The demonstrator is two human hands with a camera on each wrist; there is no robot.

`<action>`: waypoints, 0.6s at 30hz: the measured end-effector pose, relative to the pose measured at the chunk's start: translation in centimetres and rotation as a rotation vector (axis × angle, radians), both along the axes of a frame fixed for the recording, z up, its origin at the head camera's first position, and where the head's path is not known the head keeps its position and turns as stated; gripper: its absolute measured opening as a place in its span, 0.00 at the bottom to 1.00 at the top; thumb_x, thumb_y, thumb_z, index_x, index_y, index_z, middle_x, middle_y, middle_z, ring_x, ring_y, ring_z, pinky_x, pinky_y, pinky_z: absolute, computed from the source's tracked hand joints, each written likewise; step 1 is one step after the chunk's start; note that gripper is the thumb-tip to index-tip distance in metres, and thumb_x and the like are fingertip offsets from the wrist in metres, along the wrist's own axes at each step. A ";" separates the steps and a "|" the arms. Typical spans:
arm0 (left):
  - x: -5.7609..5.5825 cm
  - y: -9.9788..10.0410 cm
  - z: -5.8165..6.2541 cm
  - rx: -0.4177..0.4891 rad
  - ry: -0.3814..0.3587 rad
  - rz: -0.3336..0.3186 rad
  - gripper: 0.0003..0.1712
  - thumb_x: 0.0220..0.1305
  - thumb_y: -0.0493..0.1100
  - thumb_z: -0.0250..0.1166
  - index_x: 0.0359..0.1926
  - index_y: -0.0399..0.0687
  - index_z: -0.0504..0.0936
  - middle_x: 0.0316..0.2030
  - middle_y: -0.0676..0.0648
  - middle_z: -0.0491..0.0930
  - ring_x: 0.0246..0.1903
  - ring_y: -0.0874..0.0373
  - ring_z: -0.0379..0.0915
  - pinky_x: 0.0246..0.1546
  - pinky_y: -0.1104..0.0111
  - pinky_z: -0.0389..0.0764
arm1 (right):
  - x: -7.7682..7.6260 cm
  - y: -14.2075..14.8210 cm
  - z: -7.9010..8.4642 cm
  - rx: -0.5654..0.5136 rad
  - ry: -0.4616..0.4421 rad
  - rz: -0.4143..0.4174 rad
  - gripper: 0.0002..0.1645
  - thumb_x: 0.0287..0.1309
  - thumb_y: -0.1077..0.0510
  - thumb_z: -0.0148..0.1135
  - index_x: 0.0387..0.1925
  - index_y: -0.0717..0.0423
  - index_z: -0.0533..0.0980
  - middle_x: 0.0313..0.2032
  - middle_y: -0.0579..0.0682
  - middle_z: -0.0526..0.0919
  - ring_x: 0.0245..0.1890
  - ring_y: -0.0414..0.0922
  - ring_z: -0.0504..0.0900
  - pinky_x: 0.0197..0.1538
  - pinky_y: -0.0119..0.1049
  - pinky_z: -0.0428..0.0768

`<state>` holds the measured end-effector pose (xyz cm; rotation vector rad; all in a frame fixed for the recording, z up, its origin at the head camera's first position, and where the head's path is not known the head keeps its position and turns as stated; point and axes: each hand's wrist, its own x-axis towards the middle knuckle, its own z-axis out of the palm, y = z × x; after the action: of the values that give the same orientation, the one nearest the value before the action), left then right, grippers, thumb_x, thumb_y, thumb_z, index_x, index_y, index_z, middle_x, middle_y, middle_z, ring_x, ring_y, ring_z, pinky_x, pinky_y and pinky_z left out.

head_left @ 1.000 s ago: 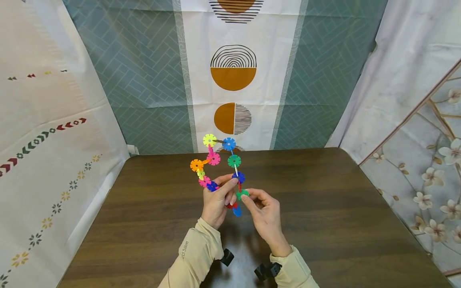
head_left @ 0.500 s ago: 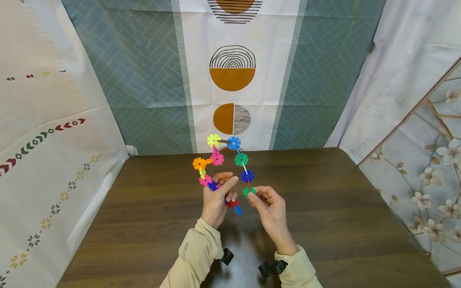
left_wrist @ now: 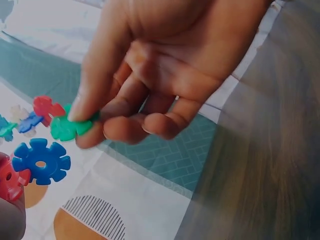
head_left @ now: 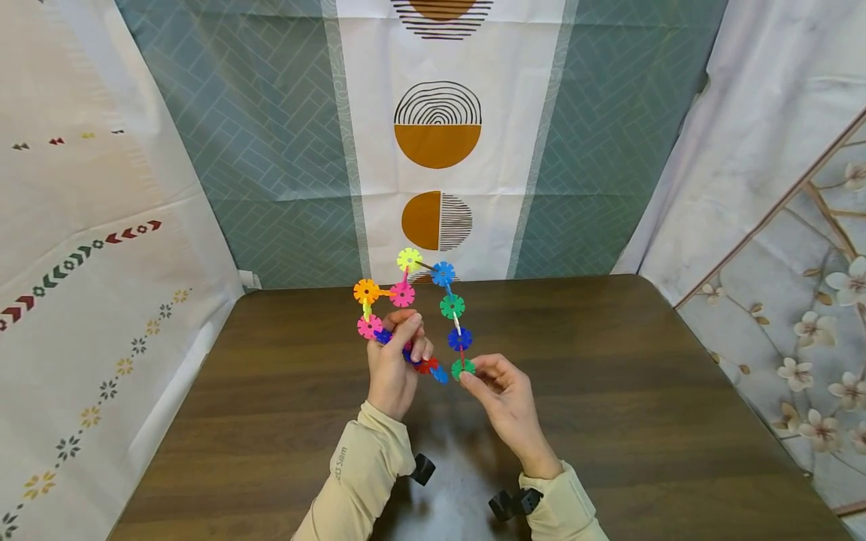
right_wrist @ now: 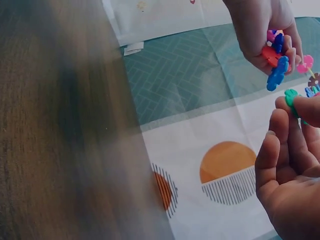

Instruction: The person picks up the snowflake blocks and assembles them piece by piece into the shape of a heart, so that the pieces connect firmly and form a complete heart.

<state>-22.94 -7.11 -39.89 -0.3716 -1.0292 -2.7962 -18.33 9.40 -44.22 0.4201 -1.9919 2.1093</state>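
Observation:
Interlocking notched plastic discs form a long, curved chain, its top reaching a yellow disc (head_left: 409, 260) in the head view. My left hand (head_left: 395, 370) grips the chain near one end, where a red disc (head_left: 428, 365) and a blue end disc (head_left: 440, 374) stick out past the fingers. Between thumb and forefinger, my right hand (head_left: 504, 402) pinches the green disc (head_left: 463, 369) at the other end. The two end discs are close but apart; the blue disc (left_wrist: 42, 162) shows its face in the left wrist view. My left fingers hide part of the chain.
Both hands are above a dark wooden table (head_left: 609, 391). Behind its far edge hangs a patterned cloth (head_left: 284, 150). More printed cloths hang at the left (head_left: 101, 300) and right (head_left: 778, 315). Small black cameras (head_left: 423, 469) sit on both wrists.
My right hand has shifted slightly right with the green disc, and my left hand slightly left. The blue end disc has come up, and the chain's loop has widened.

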 end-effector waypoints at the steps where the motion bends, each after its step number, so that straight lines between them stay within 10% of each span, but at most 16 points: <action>1: 0.0 0.0 0.0 0.002 0.004 0.003 0.02 0.66 0.36 0.62 0.37 0.40 0.78 0.24 0.47 0.74 0.12 0.60 0.56 0.18 0.71 0.68 | 0.0 0.0 -0.1 0.002 0.002 0.006 0.12 0.58 0.65 0.66 0.43 0.67 0.76 0.38 0.64 0.84 0.36 0.52 0.84 0.41 0.35 0.83; 18: 0.1 0.0 0.3 0.095 0.011 0.002 0.06 0.69 0.32 0.55 0.36 0.42 0.78 0.23 0.46 0.74 0.13 0.58 0.55 0.19 0.71 0.68 | -0.3 -0.2 -0.8 -0.077 -0.058 0.024 0.15 0.56 0.64 0.68 0.43 0.66 0.76 0.36 0.63 0.85 0.35 0.53 0.86 0.45 0.40 0.83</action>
<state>-22.84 -7.10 -39.61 -0.3737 -0.8899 -2.8249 -18.67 9.15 -44.99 0.3753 -1.9383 2.2281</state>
